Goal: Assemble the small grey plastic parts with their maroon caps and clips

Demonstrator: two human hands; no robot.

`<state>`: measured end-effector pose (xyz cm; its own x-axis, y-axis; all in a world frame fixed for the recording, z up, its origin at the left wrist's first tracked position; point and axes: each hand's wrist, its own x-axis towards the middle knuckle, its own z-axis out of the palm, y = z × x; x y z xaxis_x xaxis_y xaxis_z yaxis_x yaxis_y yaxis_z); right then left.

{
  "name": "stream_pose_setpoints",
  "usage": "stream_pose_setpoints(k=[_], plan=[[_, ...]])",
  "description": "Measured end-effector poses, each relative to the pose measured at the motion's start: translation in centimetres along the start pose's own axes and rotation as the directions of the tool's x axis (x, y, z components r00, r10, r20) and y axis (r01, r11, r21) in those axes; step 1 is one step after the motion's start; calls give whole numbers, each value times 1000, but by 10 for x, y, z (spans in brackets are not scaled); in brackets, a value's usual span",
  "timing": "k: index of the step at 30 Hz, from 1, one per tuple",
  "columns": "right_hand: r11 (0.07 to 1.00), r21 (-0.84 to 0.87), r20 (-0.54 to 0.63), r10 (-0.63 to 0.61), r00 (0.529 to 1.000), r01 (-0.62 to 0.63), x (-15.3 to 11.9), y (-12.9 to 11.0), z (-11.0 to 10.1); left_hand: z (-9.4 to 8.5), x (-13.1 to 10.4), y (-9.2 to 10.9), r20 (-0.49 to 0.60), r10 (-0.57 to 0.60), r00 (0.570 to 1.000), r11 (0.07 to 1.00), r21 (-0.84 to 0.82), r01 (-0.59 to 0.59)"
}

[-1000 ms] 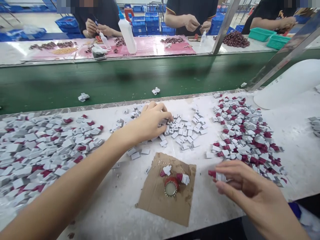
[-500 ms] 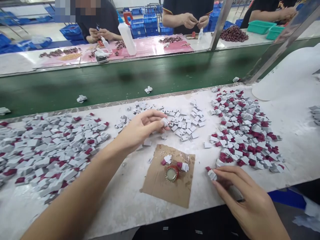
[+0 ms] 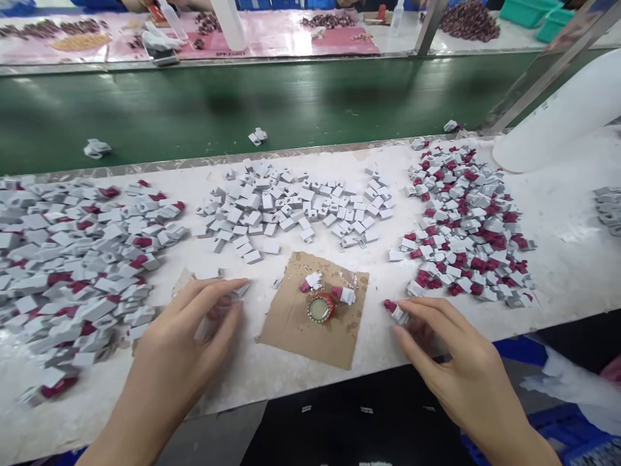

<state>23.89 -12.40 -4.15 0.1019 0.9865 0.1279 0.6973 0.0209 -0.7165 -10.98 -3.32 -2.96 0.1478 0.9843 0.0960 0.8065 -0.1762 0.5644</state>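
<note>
My left hand (image 3: 189, 343) is left of the cardboard piece, its fingers closed round a small grey part (image 3: 240, 289) at the fingertips. Between thumb and fingers, my right hand (image 3: 451, 356) pinches a grey part with a dark red end (image 3: 396, 312), just right of the cardboard. On the brown cardboard (image 3: 305, 336) lie a bottle cap (image 3: 320, 308) and two grey-and-red pieces (image 3: 344, 294). Behind it spreads a pile of plain grey parts (image 3: 291, 200). Grey-and-red pieces form piles at the left (image 3: 72, 259) and right (image 3: 470, 226).
A green belt (image 3: 194, 107) runs behind the white table (image 3: 233, 382), carrying a few grey pieces. Beyond it, a bench (image 3: 305, 45) holds bottles and dark pieces. A metal post (image 3: 528, 81) and a large white curved object (image 3: 557, 113) stand at the right.
My left hand has moved from the middle pile down and left, still with a grey part. My right hand keeps its pinch. The view has tilted downward.
</note>
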Motion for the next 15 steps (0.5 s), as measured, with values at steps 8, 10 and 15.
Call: stream_pose_setpoints(k=[8, 10, 15], plan=[[998, 59, 58, 8, 998, -12, 0, 1, -4, 4, -7, 10, -36, -81, 996, 996, -38, 79], [997, 82, 90, -17, 996, 10, 1, 1, -8, 2, -4, 9, -4, -117, 993, 992, -35, 117], [980, 198, 74, -53, 996, 37, 6, -15, -7, -7, 2, 8, 148, -93, 985, 994, -49, 102]])
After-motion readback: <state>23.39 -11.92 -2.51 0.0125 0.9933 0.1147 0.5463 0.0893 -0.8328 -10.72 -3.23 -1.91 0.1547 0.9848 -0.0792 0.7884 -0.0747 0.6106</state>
